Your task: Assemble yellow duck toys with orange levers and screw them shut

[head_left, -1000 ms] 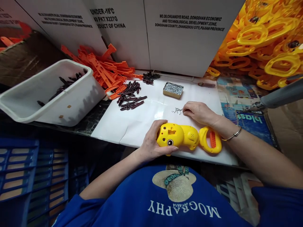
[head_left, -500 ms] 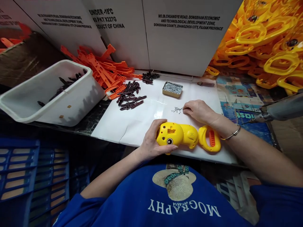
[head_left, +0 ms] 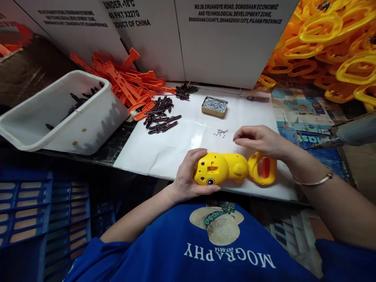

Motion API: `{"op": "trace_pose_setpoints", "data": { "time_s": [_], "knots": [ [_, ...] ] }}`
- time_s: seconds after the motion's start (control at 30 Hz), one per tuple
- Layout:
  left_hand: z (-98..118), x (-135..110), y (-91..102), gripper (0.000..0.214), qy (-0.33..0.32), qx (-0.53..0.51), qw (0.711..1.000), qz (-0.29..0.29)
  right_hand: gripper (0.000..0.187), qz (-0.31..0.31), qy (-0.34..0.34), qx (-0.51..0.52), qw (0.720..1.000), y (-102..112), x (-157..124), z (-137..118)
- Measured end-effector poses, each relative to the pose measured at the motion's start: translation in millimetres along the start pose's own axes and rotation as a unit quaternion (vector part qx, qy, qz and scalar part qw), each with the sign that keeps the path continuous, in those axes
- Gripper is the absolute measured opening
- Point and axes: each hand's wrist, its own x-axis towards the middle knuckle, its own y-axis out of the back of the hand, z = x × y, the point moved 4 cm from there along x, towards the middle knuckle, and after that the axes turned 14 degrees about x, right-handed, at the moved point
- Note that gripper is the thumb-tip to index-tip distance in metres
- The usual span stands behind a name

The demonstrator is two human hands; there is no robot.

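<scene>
A yellow plastic toy with a handle loop and an orange insert lies at the near edge of the white sheet. My left hand is wrapped around its rounded left end. My right hand hovers just above the toy's middle, fingertips pinched together on something too small to make out. A small scatter of loose screws lies on the sheet just left of those fingertips.
A tin of screws sits farther back. Dark plastic pins and orange parts lie at the left beside a white tub. Yellow handle parts pile up at right; a powered screwdriver hangs there. Blue crates stand at the lower left.
My right hand has lifted off the loose screws and pulled back toward the toy, fingers pinched. My left hand still holds the toy, which has barely shifted.
</scene>
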Motion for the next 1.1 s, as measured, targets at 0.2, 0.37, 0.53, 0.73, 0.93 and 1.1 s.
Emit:
{"op": "trace_pose_setpoints", "data": {
  "time_s": [0.2, 0.37, 0.53, 0.73, 0.93, 1.1],
  "knots": [
    [0.6, -0.9, 0.9, 0.091, -0.003, -0.001, 1.0, -0.01, 0.027, -0.033, -0.001, 0.119, 0.992, -3.7, -29.1, -4.8],
    [-0.1, 1.4, 0.5, 0.09, -0.001, 0.002, 1.0, -0.006, 0.02, -0.064, 0.036, 0.096, 0.993, -7.8, -29.6, -12.4],
    [-1.0, 0.7, -0.9, 0.091, -0.002, -0.004, 1.0, 0.0, 0.021, -0.072, 0.052, 0.076, 0.993, -7.2, -31.3, -9.8],
    [0.5, 1.6, -0.7, 0.09, -0.005, -0.004, 1.0, 0.004, 0.019, -0.07, 0.054, 0.07, 0.994, -7.8, -32.6, -9.8],
    [-1.3, 1.0, -0.3, 0.093, -0.008, -0.006, 1.0, -0.001, 0.02, -0.067, 0.0, 0.111, 0.992, -8.0, -31.0, -5.0],
    [-1.1, 1.1, -0.1, 0.092, -0.011, 0.004, 1.0, -0.001, 0.026, -0.002, -0.002, 0.127, 0.992, -3.2, -34.3, -1.7]
  ]
}}
